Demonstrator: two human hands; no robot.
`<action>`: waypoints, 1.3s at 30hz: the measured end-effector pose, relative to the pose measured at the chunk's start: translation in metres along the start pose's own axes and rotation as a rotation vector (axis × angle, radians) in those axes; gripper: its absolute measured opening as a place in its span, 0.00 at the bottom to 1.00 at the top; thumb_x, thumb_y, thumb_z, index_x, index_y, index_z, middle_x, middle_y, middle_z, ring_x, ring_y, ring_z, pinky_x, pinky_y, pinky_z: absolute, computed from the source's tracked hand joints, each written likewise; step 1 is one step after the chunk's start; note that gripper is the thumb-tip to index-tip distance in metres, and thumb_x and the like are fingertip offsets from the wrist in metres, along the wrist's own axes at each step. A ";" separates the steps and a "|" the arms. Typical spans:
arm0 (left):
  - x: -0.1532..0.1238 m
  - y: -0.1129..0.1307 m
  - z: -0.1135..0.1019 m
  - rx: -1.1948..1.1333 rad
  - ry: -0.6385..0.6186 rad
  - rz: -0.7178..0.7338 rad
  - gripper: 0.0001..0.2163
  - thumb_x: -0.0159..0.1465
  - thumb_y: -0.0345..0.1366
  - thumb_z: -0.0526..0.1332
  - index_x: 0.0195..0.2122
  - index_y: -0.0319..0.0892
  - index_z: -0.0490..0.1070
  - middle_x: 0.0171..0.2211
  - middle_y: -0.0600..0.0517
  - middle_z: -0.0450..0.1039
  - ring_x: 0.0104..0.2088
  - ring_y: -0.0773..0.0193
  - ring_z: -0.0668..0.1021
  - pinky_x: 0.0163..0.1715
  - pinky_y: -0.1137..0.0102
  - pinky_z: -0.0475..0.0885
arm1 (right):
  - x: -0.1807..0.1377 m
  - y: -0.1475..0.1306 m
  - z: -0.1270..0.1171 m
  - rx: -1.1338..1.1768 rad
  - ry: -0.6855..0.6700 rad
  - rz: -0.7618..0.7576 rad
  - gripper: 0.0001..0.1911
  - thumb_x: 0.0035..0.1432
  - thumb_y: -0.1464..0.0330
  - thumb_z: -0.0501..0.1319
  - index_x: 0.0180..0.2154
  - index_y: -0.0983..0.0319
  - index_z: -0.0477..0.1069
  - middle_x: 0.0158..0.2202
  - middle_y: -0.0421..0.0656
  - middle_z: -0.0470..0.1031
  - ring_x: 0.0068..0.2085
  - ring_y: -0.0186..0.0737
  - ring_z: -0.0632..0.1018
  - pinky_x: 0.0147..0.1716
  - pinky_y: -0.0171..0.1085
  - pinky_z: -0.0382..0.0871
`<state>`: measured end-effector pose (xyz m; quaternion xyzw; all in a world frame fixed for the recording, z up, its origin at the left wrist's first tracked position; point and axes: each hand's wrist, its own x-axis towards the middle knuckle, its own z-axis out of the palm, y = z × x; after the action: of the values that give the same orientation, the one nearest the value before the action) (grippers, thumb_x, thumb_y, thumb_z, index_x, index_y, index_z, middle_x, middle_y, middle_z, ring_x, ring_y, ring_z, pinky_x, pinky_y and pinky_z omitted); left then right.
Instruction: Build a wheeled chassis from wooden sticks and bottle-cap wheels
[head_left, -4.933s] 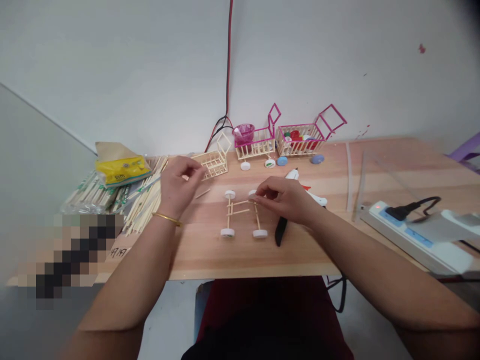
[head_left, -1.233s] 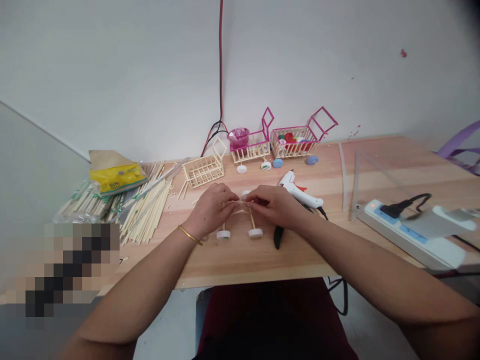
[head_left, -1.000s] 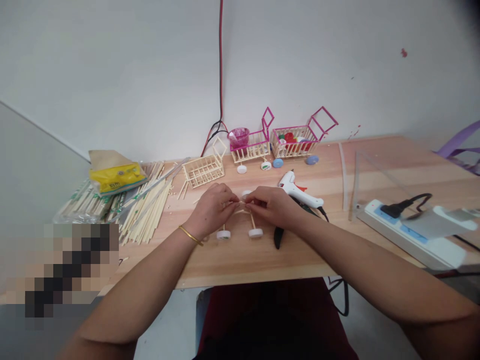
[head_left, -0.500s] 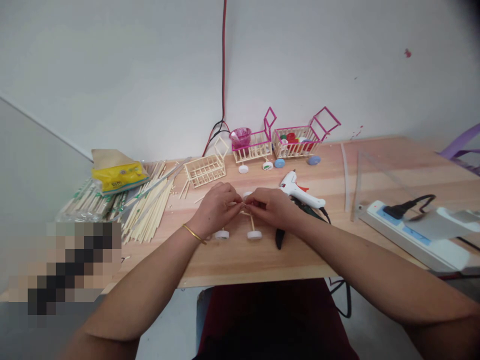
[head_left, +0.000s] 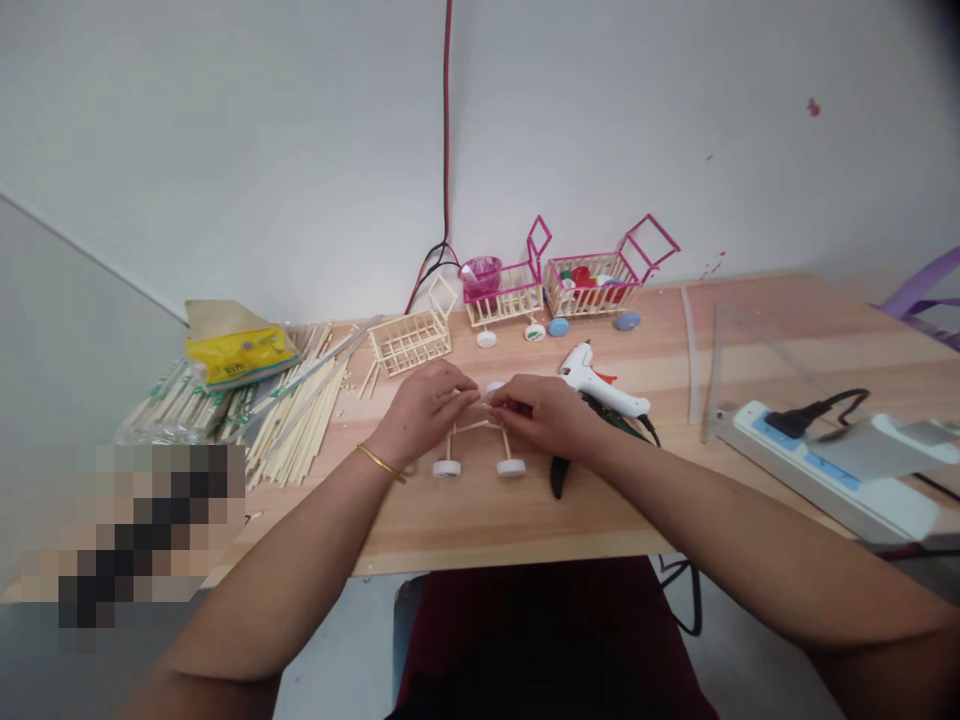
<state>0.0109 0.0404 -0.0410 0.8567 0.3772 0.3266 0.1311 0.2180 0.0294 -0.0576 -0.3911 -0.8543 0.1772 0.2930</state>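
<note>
Between my hands stands a small wheeled frame of thin wooden sticks with white disc wheels. Two of its wheels, the near-left one and the near-right one, rest toward me, and a far wheel partly shows behind my fingers. My right hand pinches the frame's upper right part; the exact spot is hidden by the fingers. My left hand hovers over the frame's left side, its thumb and fingers a little apart with nothing visible between them. A white glue gun lies just right of my right hand.
Behind stand a plain stick cart and two pink-trimmed carts, one holding a pink cup. Loose wooden sticks and a yellow packet lie left. At right is a power strip with a black plug.
My left hand has drawn slightly left, away from my right fingertips, and its thumb and fingers have parted. More of the frame's left side shows. My right hand stays nearly still.
</note>
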 end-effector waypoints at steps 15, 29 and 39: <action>-0.008 -0.013 -0.001 -0.273 -0.078 -0.519 0.15 0.58 0.40 0.59 0.44 0.39 0.70 0.27 0.52 0.72 0.25 0.66 0.73 0.27 0.71 0.68 | 0.000 0.004 -0.005 0.018 0.053 0.021 0.04 0.56 0.72 0.59 0.33 0.63 0.72 0.28 0.42 0.72 0.30 0.36 0.72 0.31 0.34 0.63; -0.006 -0.002 -0.010 -0.236 -0.224 -0.542 0.18 0.57 0.41 0.60 0.46 0.39 0.70 0.35 0.49 0.72 0.28 0.66 0.74 0.27 0.71 0.69 | -0.002 0.004 -0.013 0.041 0.108 0.065 0.10 0.61 0.70 0.53 0.37 0.63 0.73 0.36 0.45 0.77 0.38 0.40 0.76 0.39 0.38 0.67; -0.008 -0.001 -0.008 -0.135 -0.327 -0.428 0.28 0.50 0.39 0.69 0.53 0.41 0.67 0.36 0.51 0.70 0.28 0.68 0.70 0.29 0.71 0.68 | -0.006 -0.003 -0.014 0.041 -0.193 0.267 0.22 0.52 0.57 0.63 0.47 0.60 0.68 0.29 0.41 0.76 0.29 0.38 0.74 0.28 0.34 0.62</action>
<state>0.0008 0.0348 -0.0392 0.7882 0.5006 0.1735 0.3130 0.2281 0.0233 -0.0477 -0.4765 -0.8150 0.2686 0.1914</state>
